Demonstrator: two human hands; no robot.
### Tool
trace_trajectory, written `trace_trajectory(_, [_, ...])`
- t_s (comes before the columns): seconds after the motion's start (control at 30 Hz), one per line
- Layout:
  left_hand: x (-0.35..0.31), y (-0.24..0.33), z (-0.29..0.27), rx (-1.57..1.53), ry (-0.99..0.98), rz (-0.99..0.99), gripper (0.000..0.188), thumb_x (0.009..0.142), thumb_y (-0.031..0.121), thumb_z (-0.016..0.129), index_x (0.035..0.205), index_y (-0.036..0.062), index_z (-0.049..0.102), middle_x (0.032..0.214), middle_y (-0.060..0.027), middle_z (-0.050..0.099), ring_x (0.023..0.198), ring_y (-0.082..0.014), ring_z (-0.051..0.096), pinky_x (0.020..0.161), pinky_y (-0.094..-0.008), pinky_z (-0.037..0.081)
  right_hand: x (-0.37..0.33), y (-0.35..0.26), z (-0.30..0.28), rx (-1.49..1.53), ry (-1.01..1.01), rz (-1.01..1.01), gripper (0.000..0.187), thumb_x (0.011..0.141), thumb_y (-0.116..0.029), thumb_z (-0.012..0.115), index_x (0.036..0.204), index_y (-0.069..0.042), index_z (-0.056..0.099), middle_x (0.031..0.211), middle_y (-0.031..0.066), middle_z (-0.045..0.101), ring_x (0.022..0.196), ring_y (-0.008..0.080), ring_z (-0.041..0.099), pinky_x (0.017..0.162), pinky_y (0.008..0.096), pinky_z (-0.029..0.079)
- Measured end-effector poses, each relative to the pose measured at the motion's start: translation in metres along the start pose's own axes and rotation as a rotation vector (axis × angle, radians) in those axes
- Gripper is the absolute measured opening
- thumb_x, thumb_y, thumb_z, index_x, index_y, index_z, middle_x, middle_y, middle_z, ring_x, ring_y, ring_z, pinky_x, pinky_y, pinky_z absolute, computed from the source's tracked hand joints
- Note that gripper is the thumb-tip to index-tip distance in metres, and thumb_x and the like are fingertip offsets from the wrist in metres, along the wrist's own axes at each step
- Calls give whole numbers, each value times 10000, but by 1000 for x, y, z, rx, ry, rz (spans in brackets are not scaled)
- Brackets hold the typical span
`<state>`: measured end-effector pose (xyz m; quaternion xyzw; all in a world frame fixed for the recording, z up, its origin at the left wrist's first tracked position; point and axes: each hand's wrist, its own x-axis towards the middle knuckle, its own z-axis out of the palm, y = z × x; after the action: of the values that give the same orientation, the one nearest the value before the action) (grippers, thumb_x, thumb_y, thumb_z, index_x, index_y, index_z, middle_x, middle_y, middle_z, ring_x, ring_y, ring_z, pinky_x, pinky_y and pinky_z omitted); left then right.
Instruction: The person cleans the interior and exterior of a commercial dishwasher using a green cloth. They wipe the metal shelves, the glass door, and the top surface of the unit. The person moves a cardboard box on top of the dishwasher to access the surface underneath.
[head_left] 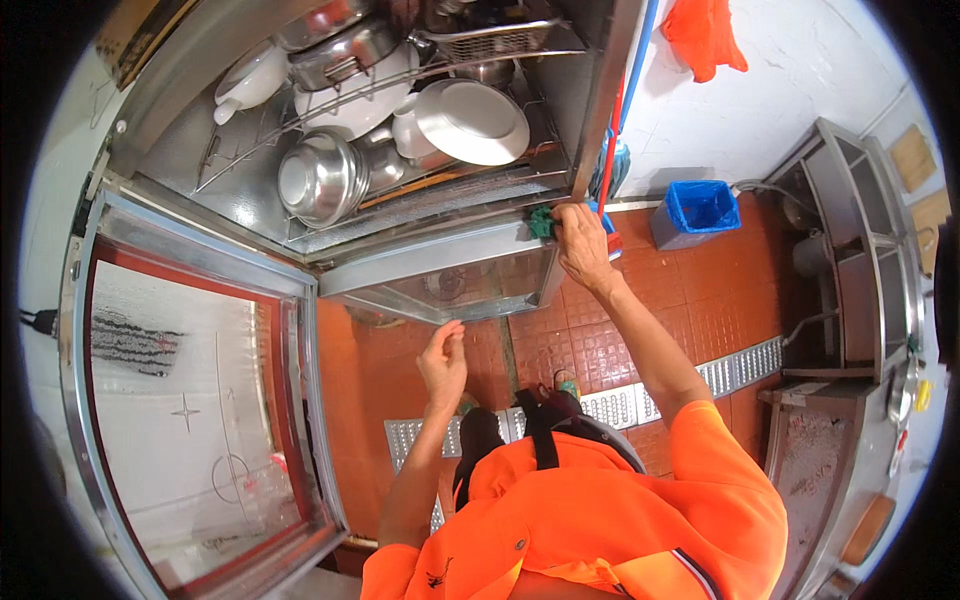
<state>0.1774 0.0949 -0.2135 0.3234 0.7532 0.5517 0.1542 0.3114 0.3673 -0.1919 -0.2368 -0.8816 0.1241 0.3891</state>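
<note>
My right hand (584,246) reaches forward to the outer end of a metal-framed glass door (440,250) that stands open below the cabinet. Its fingers are closed on a dark green scouring pad (541,222), pressed against the top of the door frame; part of the pad is hidden by the fingers. On the near side of the same door my left hand (443,365) hangs in the air, fingers loosely extended, with nothing visible in it. Beyond the door, the metal cabinet (235,190) holds stacked steel bowls (318,180), a white plate (473,122) and steel pots (345,55) on wire racks.
A second glass door (190,400) with a red inner border swings out at the left. A blue-lined bin (697,212) and a red-handled tool (609,150) stand by the white wall. Metal shelving (860,250) lines the right. A drain grate (610,407) crosses the red-tiled floor.
</note>
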Motion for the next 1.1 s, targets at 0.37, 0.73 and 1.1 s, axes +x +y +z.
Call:
trace_trajectory(0.37, [-81,57,57,-456,201,-568,836,958,480,527,1522,45,90,1487,-133,315,1319,-276,390,1034,-431,385,-118,-78,-67,632,-384,371,193,814,-11,610,982,-9,514,872,197,570,783,393,560,686,463,448])
trace_trajectory(0.73, [-190,26,-25,-568,406,-531,441,1026,252,412,1401,23,378,1238,-99,535,1095,-203,547,933,-339,455,-146,-180,-40,885,-301,21,144,832,-72,695,959,-26,647,957,160,604,815,311,623,715,361,517])
trace_trajectory(1.1, [-215,1,-73,-310,403,-527,466,1027,241,449,1394,-45,429,1314,-127,545,1171,-179,507,980,-299,404,3,-258,204,894,-130,117,85,796,-33,631,874,-16,659,868,199,631,807,401,620,747,454,498])
